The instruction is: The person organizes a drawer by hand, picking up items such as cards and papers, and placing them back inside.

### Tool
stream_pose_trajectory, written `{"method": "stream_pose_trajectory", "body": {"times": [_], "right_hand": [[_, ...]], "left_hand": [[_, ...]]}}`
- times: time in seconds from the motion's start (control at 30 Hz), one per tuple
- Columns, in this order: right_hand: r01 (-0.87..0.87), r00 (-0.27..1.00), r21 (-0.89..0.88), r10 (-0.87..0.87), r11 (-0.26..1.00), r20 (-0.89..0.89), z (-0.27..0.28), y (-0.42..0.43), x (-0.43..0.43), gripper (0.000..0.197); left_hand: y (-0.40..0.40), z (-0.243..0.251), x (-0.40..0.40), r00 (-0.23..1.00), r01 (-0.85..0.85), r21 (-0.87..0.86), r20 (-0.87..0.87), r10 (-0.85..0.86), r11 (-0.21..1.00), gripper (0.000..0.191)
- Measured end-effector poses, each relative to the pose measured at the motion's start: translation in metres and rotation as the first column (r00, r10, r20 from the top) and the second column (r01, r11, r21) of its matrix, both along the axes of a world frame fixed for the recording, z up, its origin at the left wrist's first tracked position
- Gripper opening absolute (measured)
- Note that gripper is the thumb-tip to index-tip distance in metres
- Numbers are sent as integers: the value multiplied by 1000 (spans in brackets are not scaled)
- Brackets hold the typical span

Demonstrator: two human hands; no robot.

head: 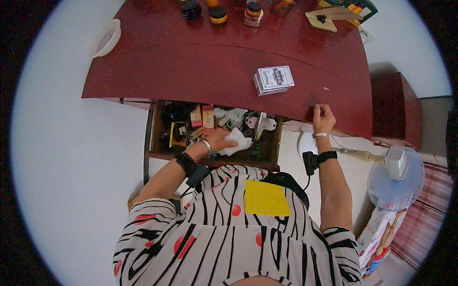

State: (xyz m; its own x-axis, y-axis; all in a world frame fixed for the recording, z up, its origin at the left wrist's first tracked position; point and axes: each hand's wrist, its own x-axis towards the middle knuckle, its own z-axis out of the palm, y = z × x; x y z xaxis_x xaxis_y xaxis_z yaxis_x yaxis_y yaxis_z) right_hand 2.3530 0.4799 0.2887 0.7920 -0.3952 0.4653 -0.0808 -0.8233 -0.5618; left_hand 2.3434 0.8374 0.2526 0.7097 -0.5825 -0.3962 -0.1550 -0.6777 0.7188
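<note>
An open wooden drawer [275,143] under the dark red desk [200,71] is full of small things. My left hand [219,139] reaches into it and holds a crumpled white cloth or tissue [238,142]. Near that hand lie red and cream small boxes [208,118], a yellow-framed object [172,134], white plastic wrapping and a white object with holes [267,124]. My right hand [323,118] rests with curled fingers on the desk's front edge; whether anything is inside them cannot be seen. A stack of playing-card boxes [275,79] stands on the desk, left of and beyond that hand. A yellow cloth [267,198] lies on my lap.
Several jars, one with a black and yellow lid [218,15], stand at the desk's far side. A white plastic bowl [106,38] sits at the left edge. To the right are a standing fan [395,178] and a dark red cabinet [390,107]. Another person's legs [388,232] show at lower right.
</note>
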Motion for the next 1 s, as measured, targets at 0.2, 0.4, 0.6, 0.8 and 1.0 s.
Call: {"method": "stream_pose_trajectory", "body": {"times": [0.2, 0.4, 0.6, 0.8, 1.0], "right_hand": [[-12, 1000, -6, 12, 1000, 20, -7, -5, 0, 18], [-12, 1000, -6, 12, 1000, 24, 2, 0, -1, 18], [24, 999, 4, -23, 1000, -43, -5, -7, -1, 15], [-13, 1000, 7, 13, 1000, -8, 1, -2, 0, 15], [-27, 1000, 39, 27, 999, -8, 7, 3, -1, 16]], "left_hand": [[0, -23, 15, 957, -137, 376, 290, 25, 916, 27], [-5, -27, 17, 945, -211, 482, 322, 52, 850, 19], [-1, -41, 25, 954, -139, 511, 299, -24, 848, 18], [17, -36, 25, 943, -203, 284, 314, 109, 937, 24], [56, -52, 26, 996, -71, -50, 56, 74, 996, 18]]}}
